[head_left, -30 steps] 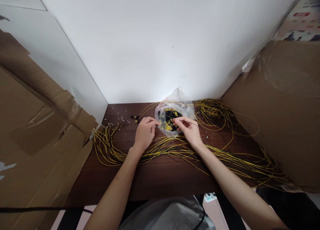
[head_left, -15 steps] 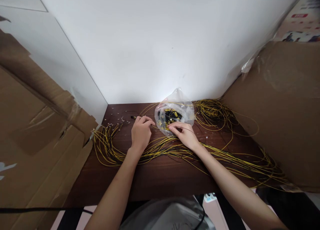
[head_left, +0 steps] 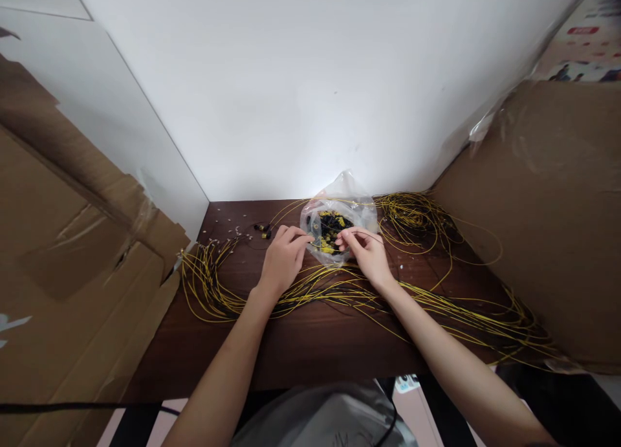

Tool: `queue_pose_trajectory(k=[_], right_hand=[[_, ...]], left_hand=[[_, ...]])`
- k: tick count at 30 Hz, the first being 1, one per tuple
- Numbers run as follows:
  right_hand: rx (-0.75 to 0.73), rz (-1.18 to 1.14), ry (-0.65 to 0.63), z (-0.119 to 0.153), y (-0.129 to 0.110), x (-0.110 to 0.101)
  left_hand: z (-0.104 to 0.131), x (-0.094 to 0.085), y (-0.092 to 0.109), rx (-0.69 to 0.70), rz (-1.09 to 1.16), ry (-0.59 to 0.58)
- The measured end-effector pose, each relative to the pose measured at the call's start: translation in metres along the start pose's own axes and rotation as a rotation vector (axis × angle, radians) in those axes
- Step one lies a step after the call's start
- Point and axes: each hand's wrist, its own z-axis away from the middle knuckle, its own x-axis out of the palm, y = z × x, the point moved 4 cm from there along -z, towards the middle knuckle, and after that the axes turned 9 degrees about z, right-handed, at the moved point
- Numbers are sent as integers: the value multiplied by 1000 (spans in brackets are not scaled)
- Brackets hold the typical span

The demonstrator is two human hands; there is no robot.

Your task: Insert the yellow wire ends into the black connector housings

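Over the left edge of a clear plastic bag, my left hand pinches a thin wire between thumb and forefinger. My right hand is at the bag's right side, its fingertips closed on a thin dark wire that trails back over the hand. Small black and yellow parts fill the open bag between the hands. A couple of little black pieces with yellow lie on the table left of my left hand. What exactly sits at each fingertip is too small to make out.
A long bundle of yellow and black wires crosses the dark wooden table under my forearms. Another coil of wires lies back right. Cardboard boxes stand left and right; a white wall rises behind. White bits are scattered left.
My left hand has moved right, to the bag's edge, uncovering another small black and yellow piece on the table. My right hand has shifted slightly up and right.
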Motion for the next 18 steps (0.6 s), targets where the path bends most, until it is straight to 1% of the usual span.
queue_pose_trajectory(k=[4,8,14,16,18], right_hand=[[51,-99,44,-2,1,-2],[59,-136,88,-2,1,-4],[76,-204,216,-1,3,-11],[72,-223,220,-1,3,-12],[75,-224,178,-2,2,-11]], left_hand=[[0,1,1,16,29,-4],[-2,0,2,-28,50,25],[-2,0,-1,-91,47,56],[-1,0,-1,-95,54,58],[-1,1,-1,-93,64,56]])
